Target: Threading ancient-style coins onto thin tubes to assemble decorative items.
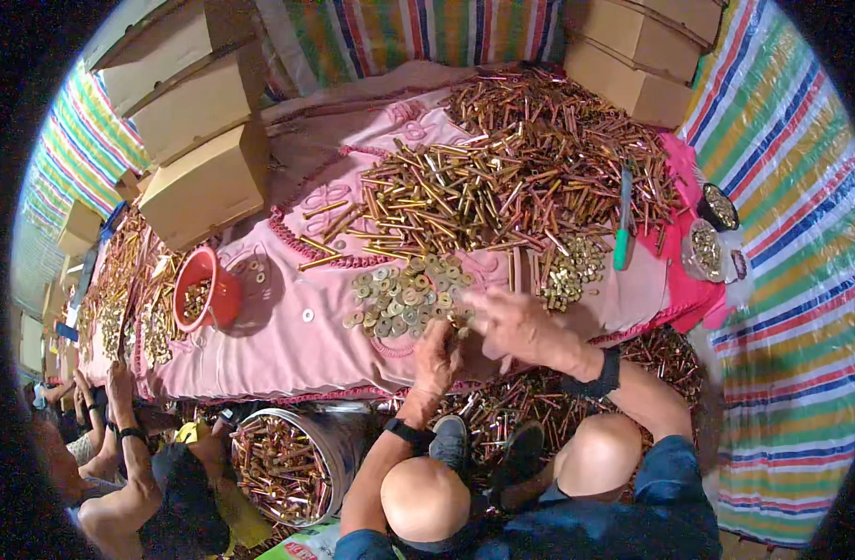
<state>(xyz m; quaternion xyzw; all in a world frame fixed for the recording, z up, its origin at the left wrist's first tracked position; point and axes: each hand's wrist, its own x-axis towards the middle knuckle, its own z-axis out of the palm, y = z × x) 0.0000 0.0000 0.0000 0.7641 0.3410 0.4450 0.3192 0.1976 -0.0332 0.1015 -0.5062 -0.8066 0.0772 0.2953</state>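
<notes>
Left hand [436, 359]: fingers curled together, contents unclear, beside flat round metal washers [404, 299] on pink-cloth-covered desk [287, 359]. Right hand [528, 329] blurred; cannot tell fingers' state. Much apparently left: loose washers, long coppery metal bolts [539, 159], small brassy nuts [570, 271]. Finished share indeterminable.

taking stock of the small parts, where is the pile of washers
In the head view, the pile of washers lies near the picture's centre on the pink cloth, just beyond the left hand, left of the small brass-coloured pieces.
</notes>
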